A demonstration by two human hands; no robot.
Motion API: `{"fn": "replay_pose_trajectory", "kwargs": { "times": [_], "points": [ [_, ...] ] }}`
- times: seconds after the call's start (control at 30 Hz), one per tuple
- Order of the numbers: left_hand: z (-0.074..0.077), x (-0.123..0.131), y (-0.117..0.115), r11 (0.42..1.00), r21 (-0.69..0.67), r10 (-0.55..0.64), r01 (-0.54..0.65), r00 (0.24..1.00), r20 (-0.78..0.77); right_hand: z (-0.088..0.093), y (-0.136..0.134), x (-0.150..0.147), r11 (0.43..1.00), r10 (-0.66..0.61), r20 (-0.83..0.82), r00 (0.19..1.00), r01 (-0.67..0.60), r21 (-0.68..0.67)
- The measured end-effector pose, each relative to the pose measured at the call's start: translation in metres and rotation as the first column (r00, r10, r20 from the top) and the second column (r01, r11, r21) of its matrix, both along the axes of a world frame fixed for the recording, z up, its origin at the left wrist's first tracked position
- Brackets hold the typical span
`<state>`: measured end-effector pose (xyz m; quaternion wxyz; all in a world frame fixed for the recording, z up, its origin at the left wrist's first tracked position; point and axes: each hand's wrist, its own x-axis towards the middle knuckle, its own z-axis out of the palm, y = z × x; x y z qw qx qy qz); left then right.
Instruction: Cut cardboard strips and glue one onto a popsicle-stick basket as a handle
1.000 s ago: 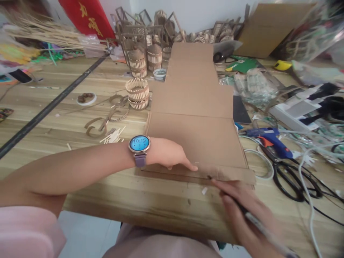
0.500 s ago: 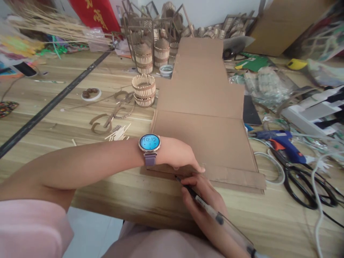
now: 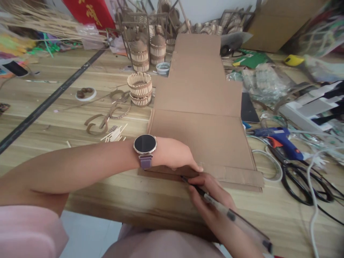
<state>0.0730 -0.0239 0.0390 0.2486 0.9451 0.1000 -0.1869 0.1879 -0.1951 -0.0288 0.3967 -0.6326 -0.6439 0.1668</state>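
A flat, creased piece of brown cardboard (image 3: 199,96) stretches away from me over the wooden table. My left hand (image 3: 174,152), with a watch (image 3: 145,144) on its wrist, lies across the near part of the cardboard. One fingertip of it points right; the other fingers are mostly hidden beneath the hand. Close beside it, my right hand (image 3: 212,199) is closed round a pen (image 3: 219,206) with a dark grip and clear barrel. The pen's tip meets the narrow cardboard strip at the near edge. Any line drawn there is too faint to make out.
To the right lie a blue glue gun (image 3: 282,138), a tape roll (image 3: 271,166) and black-handled scissors (image 3: 298,182). A small slatted basket (image 3: 140,89) and loose sticks (image 3: 115,133) are left of the cardboard. Slatted lanterns (image 3: 139,53) stand behind. A white cable (image 3: 313,204) runs down the right.
My right hand and the pen have shifted right along the cardboard's near edge. My left hand stays on the cardboard. The watch face has gone dark, and the view has turned slightly.
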Motion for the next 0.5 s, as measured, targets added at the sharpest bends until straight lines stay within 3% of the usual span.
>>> {"fn": "replay_pose_trajectory", "kwargs": {
  "times": [0.13, 0.23, 0.37, 0.43, 0.5],
  "points": [
    [0.002, 0.002, 0.003, 0.977, 0.091, -0.181, 0.193, 0.976, -0.124, 0.004, -0.021, 0.034, 0.983, -0.145, 0.037, 0.989, 0.148, -0.106],
    [0.003, 0.002, 0.003, 0.972, 0.111, -0.190, 0.208, 0.969, -0.159, 0.009, -0.043, 0.069, 0.938, -0.294, 0.142, 0.945, 0.314, -0.149],
    [0.004, 0.003, 0.002, 0.970, 0.113, -0.191, 0.215, 0.963, -0.193, 0.017, -0.059, 0.094, 0.905, -0.383, 0.245, 0.891, 0.415, -0.093],
    [0.005, 0.003, 0.001, 0.967, 0.126, -0.193, 0.220, 0.961, -0.196, 0.022, -0.055, 0.086, 0.924, -0.351, 0.214, 0.912, 0.374, -0.078],
    [0.007, 0.002, 0.000, 0.965, 0.141, -0.192, 0.222, 0.961, -0.201, 0.024, -0.046, 0.066, 0.965, -0.217, 0.162, 0.963, 0.236, -0.112]
  ]
}}
